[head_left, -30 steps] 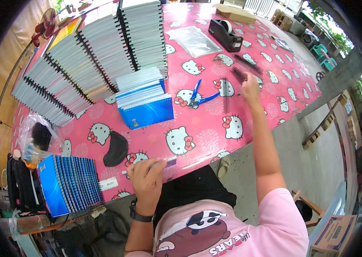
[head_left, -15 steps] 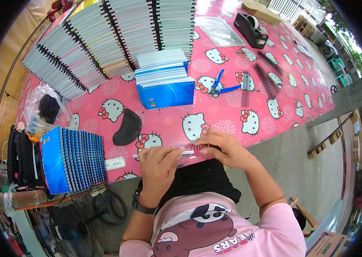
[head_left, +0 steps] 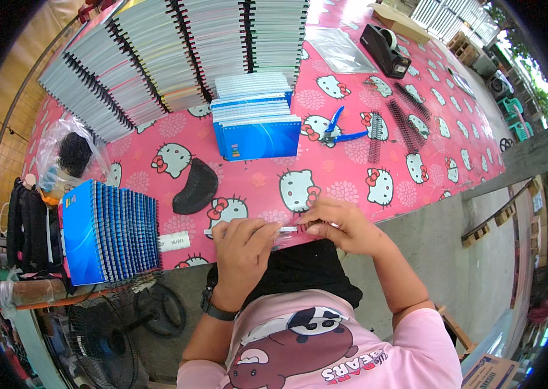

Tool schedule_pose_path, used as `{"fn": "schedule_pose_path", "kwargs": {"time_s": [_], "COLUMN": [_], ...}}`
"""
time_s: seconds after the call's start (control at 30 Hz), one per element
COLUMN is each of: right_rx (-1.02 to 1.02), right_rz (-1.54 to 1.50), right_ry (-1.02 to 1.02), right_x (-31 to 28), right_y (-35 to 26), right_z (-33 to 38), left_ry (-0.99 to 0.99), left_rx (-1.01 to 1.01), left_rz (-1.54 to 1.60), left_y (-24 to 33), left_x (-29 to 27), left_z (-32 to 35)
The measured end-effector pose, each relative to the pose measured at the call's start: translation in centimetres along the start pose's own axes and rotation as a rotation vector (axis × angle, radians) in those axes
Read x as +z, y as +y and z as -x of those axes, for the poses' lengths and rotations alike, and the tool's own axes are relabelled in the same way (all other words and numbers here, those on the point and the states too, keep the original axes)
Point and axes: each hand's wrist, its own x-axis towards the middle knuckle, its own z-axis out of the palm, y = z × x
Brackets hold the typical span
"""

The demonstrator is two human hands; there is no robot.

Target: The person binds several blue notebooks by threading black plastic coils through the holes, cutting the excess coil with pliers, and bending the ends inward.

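Observation:
At the table's near edge, my left hand [head_left: 243, 243] is closed over a thin notebook [head_left: 287, 229] seen nearly edge-on, mostly hidden under the fingers. Thumb and fingers of my right hand [head_left: 344, 227] pinch a dark binding coil [head_left: 302, 228] at the notebook's right end. How far the coil is threaded cannot be made out. Left of my hands, blue notebooks [head_left: 112, 233] with coils stand in a row. Beyond them, a stack of blue-covered pads [head_left: 261, 139] shows punched holes along the edge. Blue-handled pliers [head_left: 334, 131] lie to its right, near several loose coils [head_left: 407, 124].
Tall stacks of coil-bound paper [head_left: 183, 58] fill the far left. A black curved object [head_left: 196, 187] lies on the pink patterned table cover [head_left: 345, 172]. A tape dispenser [head_left: 384, 52], clear plastic sheets [head_left: 342, 48] and a plastic bag [head_left: 53, 165] also lie there. A fan [head_left: 105, 334] stands below left.
The view has shifted slightly. My right fingers have shifted a little at the coil, and less of it shows between my hands. My left hand keeps its hold on the notebook.

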Motion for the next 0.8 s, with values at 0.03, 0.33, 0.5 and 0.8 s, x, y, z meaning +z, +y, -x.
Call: {"fn": "schedule_pose_path", "kwargs": {"time_s": [0.03, 0.33, 0.5, 0.8], "right_rx": [0.189, 0.192, 0.249, -0.096], "right_rz": [-0.04, 0.033, 0.121, 0.608], "right_ry": [-0.134, -0.248, -0.297, -0.226], "right_x": [-0.4, -1.1, -0.8, 11.5], "right_y": [-0.4, -0.3, -0.1, 3.0], "right_z": [-0.1, -1.3, -7.6, -16.3], "left_ry": [-0.015, -0.033, -0.134, -0.056], "left_rx": [-0.009, -0.053, -0.057, 0.044], "left_rz": [0.0, -0.002, -0.033, -0.021], "left_y": [0.0, 2.0, 1.5, 1.0], "left_x": [0.0, 1.2, 1.5, 1.4], "left_z": [0.0, -0.3, 0.5, 0.3]}}
